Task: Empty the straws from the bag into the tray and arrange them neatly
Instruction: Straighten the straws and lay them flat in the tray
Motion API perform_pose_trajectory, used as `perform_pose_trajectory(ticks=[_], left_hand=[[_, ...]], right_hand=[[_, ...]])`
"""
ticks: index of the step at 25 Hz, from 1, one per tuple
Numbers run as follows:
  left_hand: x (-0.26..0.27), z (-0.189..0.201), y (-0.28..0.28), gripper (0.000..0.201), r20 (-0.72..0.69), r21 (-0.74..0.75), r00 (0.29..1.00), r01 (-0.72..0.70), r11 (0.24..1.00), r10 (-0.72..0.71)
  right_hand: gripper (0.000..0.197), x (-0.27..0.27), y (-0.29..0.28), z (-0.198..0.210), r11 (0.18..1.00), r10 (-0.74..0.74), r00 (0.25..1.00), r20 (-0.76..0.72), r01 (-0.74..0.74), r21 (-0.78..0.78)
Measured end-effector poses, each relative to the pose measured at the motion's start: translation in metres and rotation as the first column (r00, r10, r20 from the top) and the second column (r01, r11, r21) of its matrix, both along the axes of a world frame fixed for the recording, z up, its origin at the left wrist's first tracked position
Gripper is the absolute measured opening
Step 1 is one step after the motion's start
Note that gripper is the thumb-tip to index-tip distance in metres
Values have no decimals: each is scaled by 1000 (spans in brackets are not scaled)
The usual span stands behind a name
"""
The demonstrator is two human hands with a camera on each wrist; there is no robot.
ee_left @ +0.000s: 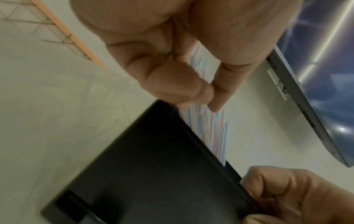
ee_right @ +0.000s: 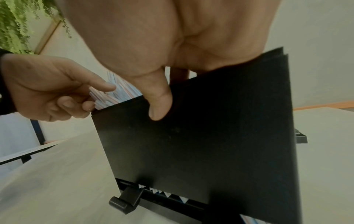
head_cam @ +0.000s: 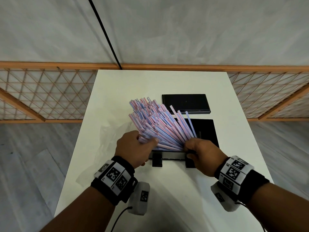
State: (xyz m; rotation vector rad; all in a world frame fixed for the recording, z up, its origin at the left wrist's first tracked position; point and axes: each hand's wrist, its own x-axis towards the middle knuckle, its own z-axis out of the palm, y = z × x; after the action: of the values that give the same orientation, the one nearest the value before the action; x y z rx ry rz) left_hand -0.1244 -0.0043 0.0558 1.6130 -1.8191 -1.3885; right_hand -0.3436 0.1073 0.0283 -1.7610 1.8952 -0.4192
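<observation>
both wrists wear marker bands; left hand (head_cam: pixel 133 148) curls its grip around the straws (head_cam: pixel 158 121) (striped pink and blue, fanned out); right hand (head_cam: pixel 200 154) pinches the black tray (ee_right: pixel 210 136) wall, thumb outside; clear bag (head_cam: pixel 107 124) lies left on the white table (head_cam: pixel 175 190).

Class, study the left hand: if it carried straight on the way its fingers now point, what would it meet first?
Most likely the fanned striped straws: the left hand already touches their lower ends, fingers pointing into the bundle standing in the black tray. Depth beyond is unclear.
</observation>
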Motion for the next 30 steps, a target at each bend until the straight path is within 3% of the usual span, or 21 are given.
perform_pose_trajectory(ticks=[5, 6, 9, 12, 15, 17, 21, 26, 30], left_hand=[[0, 0, 15, 34, -62, 66, 998, -10, 998, 14], [1, -1, 17, 34, -49, 51, 999, 3, 999, -1], [4, 1, 20, 38, -14, 37, 999, 35, 999, -34], [3, 3, 19, 36, -33, 70, 999, 14, 997, -11], [3, 2, 20, 36, -41, 81, 999, 1, 997, 3], [4, 0, 21, 35, -47, 69, 999, -6, 998, 9], [6, -4, 19, 42, -64, 71, 998, 5, 997, 0], [9, -6, 18, 42, -95, 113, 996, 12, 993, -2], [11, -5, 16, 37, -106, 103, 994, 46, 994, -35]], right_hand=[[10, 21, 12, 4, 999, 37, 998, 54, -36, -16], [8, 24, 16, 9, 1000, -10, 998, 67, 12, -29], [31, 20, 14, 26, 952, -302, 953, 35, 304, -36], [46, 12, -6, 34, 880, -407, 895, -185, 438, 182], [47, 15, -30, 27, 827, -371, 910, -188, 415, 378], [42, 20, -39, 23, 837, -321, 934, -159, 359, 414], [40, 41, -43, 27, 910, -229, 966, -116, 255, 327], [44, 49, -48, 39, 984, -170, 981, -95, 173, 27], [42, 38, -45, 30, 959, -282, 955, -95, 282, -6]])
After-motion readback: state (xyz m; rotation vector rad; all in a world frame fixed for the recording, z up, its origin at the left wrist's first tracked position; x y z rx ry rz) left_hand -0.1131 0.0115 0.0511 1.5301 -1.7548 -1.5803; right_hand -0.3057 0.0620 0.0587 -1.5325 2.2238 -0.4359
